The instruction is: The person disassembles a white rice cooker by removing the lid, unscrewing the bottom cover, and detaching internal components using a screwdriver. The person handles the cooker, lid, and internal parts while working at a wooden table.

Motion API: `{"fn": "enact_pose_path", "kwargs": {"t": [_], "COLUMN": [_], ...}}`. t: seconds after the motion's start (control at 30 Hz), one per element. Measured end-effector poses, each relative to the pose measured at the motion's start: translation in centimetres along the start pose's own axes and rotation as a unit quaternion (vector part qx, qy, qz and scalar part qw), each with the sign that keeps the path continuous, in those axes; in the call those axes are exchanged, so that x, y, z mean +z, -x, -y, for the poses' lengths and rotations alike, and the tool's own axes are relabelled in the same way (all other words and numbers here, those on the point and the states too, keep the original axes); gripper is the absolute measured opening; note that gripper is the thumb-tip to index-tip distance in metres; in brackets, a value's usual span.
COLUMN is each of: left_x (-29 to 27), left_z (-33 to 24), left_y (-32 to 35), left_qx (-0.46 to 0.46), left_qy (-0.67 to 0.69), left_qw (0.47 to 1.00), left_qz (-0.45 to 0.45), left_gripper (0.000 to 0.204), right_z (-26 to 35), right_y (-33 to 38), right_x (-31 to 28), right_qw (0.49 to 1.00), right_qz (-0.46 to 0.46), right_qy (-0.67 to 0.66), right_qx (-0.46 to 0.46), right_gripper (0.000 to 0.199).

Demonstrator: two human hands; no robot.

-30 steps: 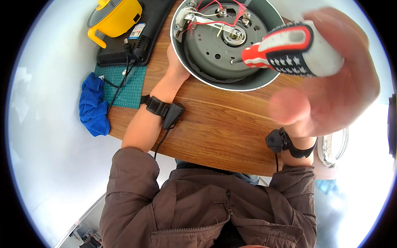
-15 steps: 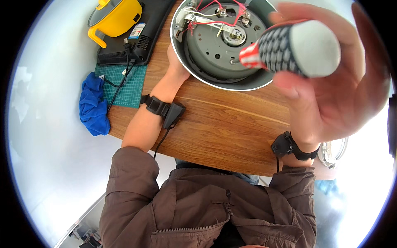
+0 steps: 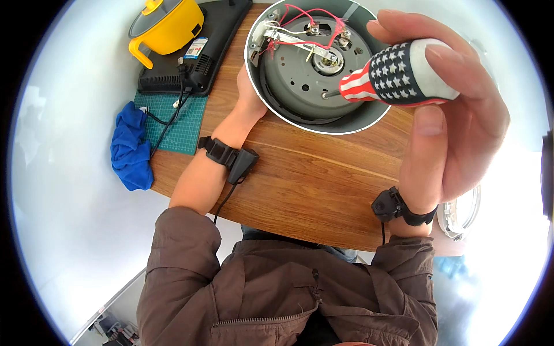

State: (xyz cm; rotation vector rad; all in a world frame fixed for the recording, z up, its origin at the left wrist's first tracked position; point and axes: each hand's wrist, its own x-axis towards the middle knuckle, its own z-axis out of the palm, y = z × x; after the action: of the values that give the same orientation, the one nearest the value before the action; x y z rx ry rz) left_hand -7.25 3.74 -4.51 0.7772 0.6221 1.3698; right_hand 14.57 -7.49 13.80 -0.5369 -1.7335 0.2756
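A round metal appliance housing [image 3: 316, 124], grey inside, is tilted toward me at the far side of the table. Inside it sits a grey disc plate [image 3: 285, 72] with red and white wires [image 3: 306, 41] and a metal bracket strip. My left hand [image 3: 251, 95] holds the housing's left outer side; its fingers are hidden behind the wall. My right hand [image 3: 461, 98] has thumb and fingers round the handle of a screwdriver [image 3: 395, 75], patterned in white stars on dark blue and red-and-white stripes. The screwdriver's tip reaches a screw [image 3: 325, 96] on the plate.
A yellow pot [image 3: 167, 29] with a grey lid stands on a black flat device [image 3: 222, 34] at the far left. Nearby are a green cutting mat [image 3: 193, 124], a black cable [image 3: 169, 124] and a blue cloth [image 3: 130, 147]. A pale ring-shaped part [image 3: 459, 216] lies by my right wrist.
My right hand has shifted slightly and its grip on the screwdriver handle has turned, fingers now reaching over the end. The housing sits slightly lower and farther right in view.
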Motion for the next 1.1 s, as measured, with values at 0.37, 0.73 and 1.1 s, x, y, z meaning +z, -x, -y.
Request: {"fn": "enact_pose_path", "kwargs": {"t": [0.37, 0.73, 1.1], "left_x": [2.7, 0.0, -0.3], "left_z": [-2.2, -0.5, -0.2], "left_y": [1.8, 0.7, 0.5], "left_qx": [0.006, -0.005, -0.025], "left_qy": [-0.047, -0.006, 0.009], "left_qw": [0.997, 0.999, 0.999], "left_qz": [-0.062, -0.043, -0.036], "left_gripper": [0.042, 0.043, 0.041], "right_z": [-0.7, -0.9, -0.8], "right_y": [0.2, -0.2, 0.1], "right_x": [0.4, -0.8, -0.3], "right_qw": [1.000, 0.995, 0.999], "right_qz": [-0.011, 0.055, -0.008], "right_qy": [-0.012, -0.065, -0.030], "right_qx": [-0.025, -0.049, -0.021], "right_gripper": [0.053, 0.052, 0.055]}}
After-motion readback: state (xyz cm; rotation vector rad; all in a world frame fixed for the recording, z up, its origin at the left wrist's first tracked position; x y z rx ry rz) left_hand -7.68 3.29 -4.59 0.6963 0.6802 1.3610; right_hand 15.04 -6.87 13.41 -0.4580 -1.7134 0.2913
